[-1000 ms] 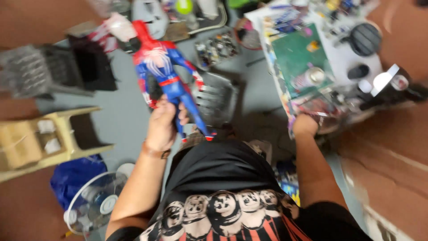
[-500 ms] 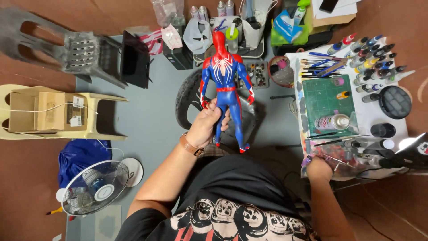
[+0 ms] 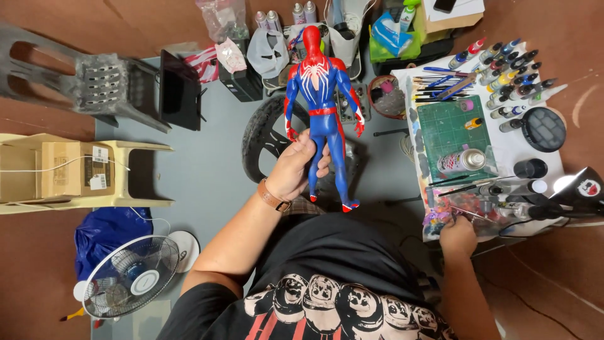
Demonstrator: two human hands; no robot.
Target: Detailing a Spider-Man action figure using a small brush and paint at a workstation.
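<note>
Raised a touch higher than before, red-and-blue plastic superhero figure [image 3: 322, 107] upright at twelve o'clock, my left hand [image 3: 294, 169] clasping its legs, my right hand [image 3: 457, 237] at four o'clock curled on cluttered white work table [image 3: 513, 151], grip unclear
</note>
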